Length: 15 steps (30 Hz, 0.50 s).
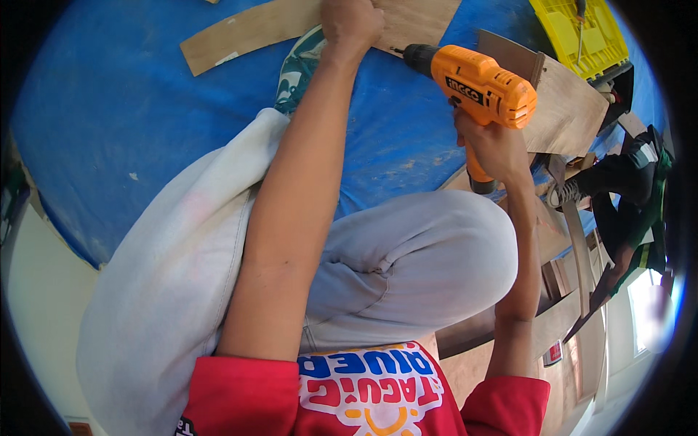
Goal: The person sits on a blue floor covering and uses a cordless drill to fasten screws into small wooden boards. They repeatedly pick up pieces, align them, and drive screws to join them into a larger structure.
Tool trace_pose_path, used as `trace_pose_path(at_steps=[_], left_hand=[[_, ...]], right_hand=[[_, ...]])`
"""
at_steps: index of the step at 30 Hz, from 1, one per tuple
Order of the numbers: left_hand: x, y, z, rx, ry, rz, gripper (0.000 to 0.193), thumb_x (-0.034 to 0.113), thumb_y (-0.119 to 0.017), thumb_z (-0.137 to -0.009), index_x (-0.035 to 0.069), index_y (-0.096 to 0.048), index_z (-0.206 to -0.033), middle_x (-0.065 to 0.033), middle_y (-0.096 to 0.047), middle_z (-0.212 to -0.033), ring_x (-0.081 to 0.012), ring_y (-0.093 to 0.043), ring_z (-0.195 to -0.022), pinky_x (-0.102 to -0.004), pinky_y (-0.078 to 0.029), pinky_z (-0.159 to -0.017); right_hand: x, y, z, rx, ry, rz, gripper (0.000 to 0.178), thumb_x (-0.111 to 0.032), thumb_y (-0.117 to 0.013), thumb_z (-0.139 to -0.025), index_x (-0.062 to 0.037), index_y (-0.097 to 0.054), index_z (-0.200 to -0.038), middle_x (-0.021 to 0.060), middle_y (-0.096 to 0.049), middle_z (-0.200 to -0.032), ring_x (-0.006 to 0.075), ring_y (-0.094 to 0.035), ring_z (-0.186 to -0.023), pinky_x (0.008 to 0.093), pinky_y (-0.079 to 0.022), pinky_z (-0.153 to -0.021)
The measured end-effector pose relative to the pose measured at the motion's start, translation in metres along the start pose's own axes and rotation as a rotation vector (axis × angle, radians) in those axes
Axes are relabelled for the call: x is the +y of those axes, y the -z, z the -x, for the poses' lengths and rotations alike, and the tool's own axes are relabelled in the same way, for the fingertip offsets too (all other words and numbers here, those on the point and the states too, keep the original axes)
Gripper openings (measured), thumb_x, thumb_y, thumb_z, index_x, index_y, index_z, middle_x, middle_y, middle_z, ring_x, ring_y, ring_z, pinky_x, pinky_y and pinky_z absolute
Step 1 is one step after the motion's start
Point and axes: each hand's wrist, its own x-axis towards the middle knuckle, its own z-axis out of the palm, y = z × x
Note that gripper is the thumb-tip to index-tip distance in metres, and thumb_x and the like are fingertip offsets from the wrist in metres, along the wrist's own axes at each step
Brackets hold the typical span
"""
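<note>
My right hand point(494, 149) is wrapped round the grip of an orange and black cordless drill point(483, 83). The drill lies level, its bit pointing left at the edge of a plywood piece point(418, 22). Whether the bit touches the wood, I cannot tell. At the top edge, my left hand point(352, 25) is closed on the plywood, its fingers partly cut off by the frame. A long curved plywood strip point(243, 40) runs out to the left from under that hand. Below the strip, a green and white shoe point(298, 69) shows beside my left forearm.
A blue tarp point(145, 109) covers the floor. At the right lie a bent plywood panel point(563, 109), a yellow plastic case lid point(585, 36) with a screwdriver on it, and several wood offcuts point(574, 225). Another person's sneaker point(567, 192) is close by at the far right.
</note>
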Motion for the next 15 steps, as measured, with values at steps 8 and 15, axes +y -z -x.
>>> trace_pose_path(at_steps=[8, 15], left_hand=[[0.002, -0.002, -0.003, 0.030, 0.009, -0.014, 0.067, 0.012, -0.083, -0.076, 0.013, -0.057, -0.138, -0.0215, -0.059, -0.130, -0.0402, -0.056, -0.124, -0.0475, -0.047, -0.105], [0.001, -0.004, -0.006, 0.052, 0.042, -0.031, 0.066, 0.015, -0.082, -0.076, 0.015, -0.059, -0.138, -0.0209, -0.060, -0.131, -0.0397, -0.056, -0.125, -0.0473, -0.047, -0.106]], right_hand=[[-0.001, 0.004, -0.008, -0.029, 0.006, 0.007, 0.025, -0.012, -0.068, -0.089, -0.0028, -0.064, -0.112, 0.0042, -0.066, -0.081, 0.0139, -0.065, -0.065, 0.0313, -0.054, -0.060], [-0.022, 0.007, -0.012, -0.078, -0.015, 0.091, 0.020, -0.008, -0.060, -0.094, 0.0005, -0.064, -0.112, 0.0041, -0.062, -0.080, 0.0128, -0.062, -0.064, 0.0298, -0.054, -0.060]])
